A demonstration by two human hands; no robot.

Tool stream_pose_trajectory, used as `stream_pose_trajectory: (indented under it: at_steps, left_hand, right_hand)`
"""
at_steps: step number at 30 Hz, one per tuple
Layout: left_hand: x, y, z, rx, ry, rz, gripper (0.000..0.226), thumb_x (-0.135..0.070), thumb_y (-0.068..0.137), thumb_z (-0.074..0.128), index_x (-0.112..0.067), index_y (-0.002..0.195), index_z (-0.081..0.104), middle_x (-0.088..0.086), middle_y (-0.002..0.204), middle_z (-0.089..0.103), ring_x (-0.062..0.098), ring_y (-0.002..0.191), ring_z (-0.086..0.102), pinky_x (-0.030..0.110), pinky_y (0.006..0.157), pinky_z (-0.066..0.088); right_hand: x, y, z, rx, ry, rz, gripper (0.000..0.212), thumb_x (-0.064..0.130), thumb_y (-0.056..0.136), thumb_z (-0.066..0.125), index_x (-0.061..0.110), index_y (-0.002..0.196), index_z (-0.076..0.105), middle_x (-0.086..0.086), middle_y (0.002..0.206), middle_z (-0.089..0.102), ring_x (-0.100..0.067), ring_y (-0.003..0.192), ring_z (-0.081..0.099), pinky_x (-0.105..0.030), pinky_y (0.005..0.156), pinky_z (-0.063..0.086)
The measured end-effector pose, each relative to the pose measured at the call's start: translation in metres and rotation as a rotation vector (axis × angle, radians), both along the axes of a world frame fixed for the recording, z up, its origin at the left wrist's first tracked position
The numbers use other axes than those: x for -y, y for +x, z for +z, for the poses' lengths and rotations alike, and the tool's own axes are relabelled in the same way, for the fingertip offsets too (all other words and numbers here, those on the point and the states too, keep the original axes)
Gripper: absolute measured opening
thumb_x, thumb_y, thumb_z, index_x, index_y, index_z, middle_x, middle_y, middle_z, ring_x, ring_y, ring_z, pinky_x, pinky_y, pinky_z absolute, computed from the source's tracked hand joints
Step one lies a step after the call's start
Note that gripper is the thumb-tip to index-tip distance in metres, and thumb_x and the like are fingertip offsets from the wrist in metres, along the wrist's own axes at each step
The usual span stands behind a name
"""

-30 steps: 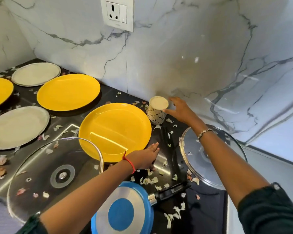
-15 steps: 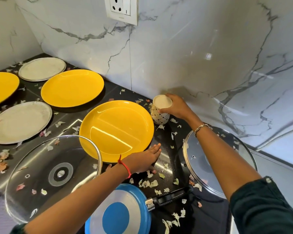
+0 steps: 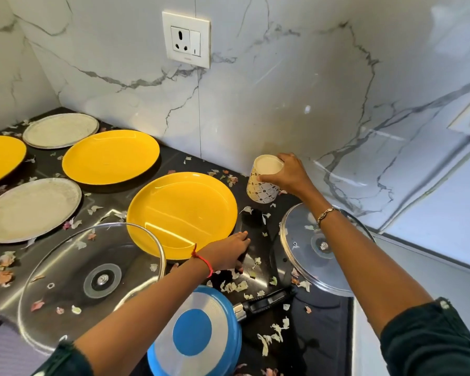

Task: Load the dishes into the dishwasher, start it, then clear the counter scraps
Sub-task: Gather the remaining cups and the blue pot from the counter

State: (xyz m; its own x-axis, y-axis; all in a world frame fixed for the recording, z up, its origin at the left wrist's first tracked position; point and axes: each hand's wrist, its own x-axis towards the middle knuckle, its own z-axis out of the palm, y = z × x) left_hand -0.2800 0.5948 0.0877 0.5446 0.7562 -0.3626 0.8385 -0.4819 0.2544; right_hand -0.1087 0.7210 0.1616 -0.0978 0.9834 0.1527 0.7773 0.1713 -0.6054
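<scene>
My right hand grips a white patterned cup, base up and slightly tilted. Just left of that hand a yellow plate lies flat, its near rim right beside the fingertips of my left hand. Below my left wrist I see a blue pan lying bottom-up, its black handle pointing right. A small glass lid lies under my right forearm and a larger glass lid left of my left forearm. Pale scraps lie scattered between both hands.

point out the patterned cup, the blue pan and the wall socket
patterned cup [image 3: 262, 189], head view, on its patterned side wall
blue pan [image 3: 192, 328], head view, blue disc on its upturned base
wall socket [image 3: 186, 39], head view, white faceplate
</scene>
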Motion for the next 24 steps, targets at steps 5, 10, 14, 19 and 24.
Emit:
stream_pose_trajectory:
  at_steps: [5,10,14,19,24]
  left_hand:
    - [0.017,-0.006,0.019,0.075,0.046,-0.005,0.069,-0.023,0.091,0.061,-0.007,0.148,0.025,0.009,0.157,0.017,0.022,0.144,0.018,0.033,0.116,0.023]
    - [0.044,-0.020,0.043,0.160,0.185,-0.016,0.059,-0.026,0.092,0.059,-0.008,0.144,0.036,0.008,0.152,0.032,0.021,0.139,0.031,0.033,0.111,0.032]
    - [0.070,-0.038,0.056,0.203,0.271,-0.018,0.056,-0.029,0.093,0.058,-0.011,0.142,0.039,0.005,0.149,0.037,0.019,0.136,0.035,0.031,0.108,0.033]
    - [0.116,-0.064,0.058,0.250,0.370,-0.052,0.047,-0.027,0.094,0.056,-0.010,0.136,0.046,0.005,0.140,0.047,0.019,0.128,0.043,0.029,0.102,0.038]
    - [0.171,-0.086,0.057,0.325,0.480,-0.143,0.046,-0.022,0.093,0.056,-0.004,0.134,0.047,0.011,0.139,0.047,0.023,0.132,0.038,0.025,0.103,0.024]
  right_hand:
    - [0.040,0.009,0.031,0.040,0.027,-0.079,0.078,0.041,0.063,0.082,0.005,0.124,0.049,-0.012,0.122,0.047,-0.026,0.108,0.048,-0.041,0.083,0.054]
    - [0.097,0.007,0.050,0.054,0.072,-0.152,0.075,0.042,0.061,0.083,0.004,0.119,0.053,-0.012,0.118,0.053,-0.025,0.103,0.052,-0.036,0.083,0.053]
    - [0.152,-0.004,0.057,0.108,0.090,-0.221,0.075,0.049,0.061,0.081,0.005,0.114,0.053,-0.011,0.110,0.058,-0.023,0.094,0.055,-0.033,0.074,0.053]
    - [0.224,-0.023,0.057,0.117,0.091,-0.303,0.073,0.051,0.060,0.081,0.002,0.109,0.055,-0.010,0.100,0.062,-0.019,0.082,0.054,-0.022,0.058,0.043]
    - [0.297,-0.041,0.056,0.083,0.125,-0.383,0.068,0.044,0.060,0.083,0.003,0.107,0.058,-0.011,0.101,0.064,-0.019,0.082,0.054,-0.031,0.066,0.048]
